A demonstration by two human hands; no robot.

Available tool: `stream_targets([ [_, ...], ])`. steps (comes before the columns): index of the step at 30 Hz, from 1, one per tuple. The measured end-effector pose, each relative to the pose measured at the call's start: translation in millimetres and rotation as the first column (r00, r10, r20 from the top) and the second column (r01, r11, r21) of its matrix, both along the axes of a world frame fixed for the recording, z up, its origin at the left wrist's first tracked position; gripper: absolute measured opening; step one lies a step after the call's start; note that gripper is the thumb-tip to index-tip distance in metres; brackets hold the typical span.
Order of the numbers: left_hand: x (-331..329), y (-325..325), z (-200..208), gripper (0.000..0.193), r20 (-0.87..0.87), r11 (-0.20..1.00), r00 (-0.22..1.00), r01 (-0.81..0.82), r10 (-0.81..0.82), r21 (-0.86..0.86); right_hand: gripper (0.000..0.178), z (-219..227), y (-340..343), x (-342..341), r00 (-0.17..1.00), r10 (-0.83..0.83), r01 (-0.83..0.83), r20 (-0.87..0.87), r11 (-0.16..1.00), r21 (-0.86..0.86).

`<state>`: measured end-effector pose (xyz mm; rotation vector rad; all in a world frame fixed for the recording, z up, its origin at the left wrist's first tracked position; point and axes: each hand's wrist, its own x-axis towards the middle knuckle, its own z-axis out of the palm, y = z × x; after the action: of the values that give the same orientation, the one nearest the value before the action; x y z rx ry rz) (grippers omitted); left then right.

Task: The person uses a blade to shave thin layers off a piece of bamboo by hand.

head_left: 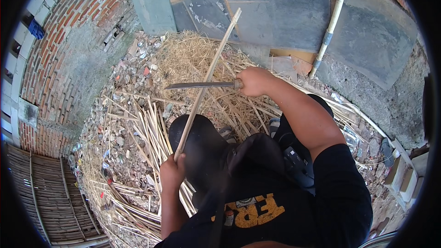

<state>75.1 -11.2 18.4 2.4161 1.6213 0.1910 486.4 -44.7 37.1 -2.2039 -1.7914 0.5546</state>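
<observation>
My left hand point(172, 172) is closed round the lower end of a long bamboo strip point(209, 74), which slants up and away past my left knee. In my right hand point(253, 81) is the handle of a machete point(200, 85), its dark blade pointing left. The blade crosses the strip about midway along; whether its edge touches the bamboo or has bitten in, I cannot tell. A heap of pale shavings point(186, 55) lies on the ground beyond the blade. Beside my left leg lies a bundle of split bamboo strips point(154, 131).
A brick wall point(69, 59) rises at the left, with a woven bamboo panel point(46, 193) below it. Grey boards point(285, 23) line the far side, where a white pipe point(331, 23) leans. Stones and litter point(121, 144) cover the ground. Grey sandals point(387, 151) lie at the right.
</observation>
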Motion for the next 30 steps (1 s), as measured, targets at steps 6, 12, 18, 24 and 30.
stream_targets([
  [6,1,0,0,0.049,0.032,1.000,0.999,-0.004,0.005,-0.019,0.036,-15,4,4,0.999,-0.001,0.003,-0.048,0.999,0.035],
  [12,-1,0,-2,0.047,0.063,1.000,0.998,0.013,-0.013,-0.002,0.034,-15,7,2,0.997,0.008,-0.009,-0.078,1.000,-0.004],
  [18,-2,1,-2,0.047,0.084,1.000,0.996,0.027,-0.028,0.012,0.033,-11,7,2,0.996,0.022,-0.023,-0.085,1.000,-0.006],
  [24,2,-1,3,0.047,0.057,0.999,0.998,0.009,-0.007,-0.034,0.033,-24,8,7,0.996,0.015,-0.014,-0.090,1.000,0.020],
  [30,2,-2,4,0.045,0.077,1.000,0.997,0.005,-0.003,-0.014,0.040,-10,9,3,0.996,0.030,-0.035,-0.079,0.998,-0.056],
])
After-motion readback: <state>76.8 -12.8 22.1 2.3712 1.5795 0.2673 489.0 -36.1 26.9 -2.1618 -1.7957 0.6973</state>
